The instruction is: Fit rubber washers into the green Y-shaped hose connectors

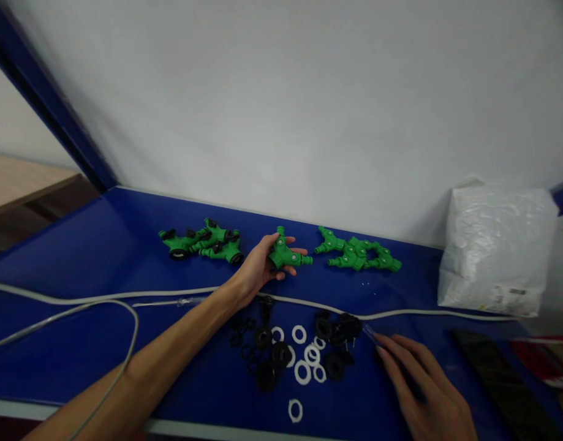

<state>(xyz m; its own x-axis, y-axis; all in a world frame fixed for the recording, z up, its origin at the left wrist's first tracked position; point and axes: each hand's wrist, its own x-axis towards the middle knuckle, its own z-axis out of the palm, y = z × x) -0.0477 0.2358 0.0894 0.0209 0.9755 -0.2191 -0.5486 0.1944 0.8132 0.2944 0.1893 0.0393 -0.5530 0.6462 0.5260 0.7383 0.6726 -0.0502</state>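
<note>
My left hand [259, 267] holds a green Y-shaped hose splitter [282, 252] above the blue table, the fingers curled behind it. Low on the right, my right hand [426, 383] has its fingertips closed on a slim clear tool, perhaps a screwdriver [370, 332]; its far end lies by the black parts and is hard to make out. Between my hands lie white ring washers [302, 372], black threaded rings [281, 354], small black O-rings [247, 351] and a heap of black valve pieces [348, 327].
Green splitters with black fittings [217, 244] lie left of my left hand; bare green splitters [355, 253] lie to its right. A pale cable [309, 301] crosses the table. Near it rests a thin screwdriver [171, 302]. A white plastic package [495, 248] stands at right.
</note>
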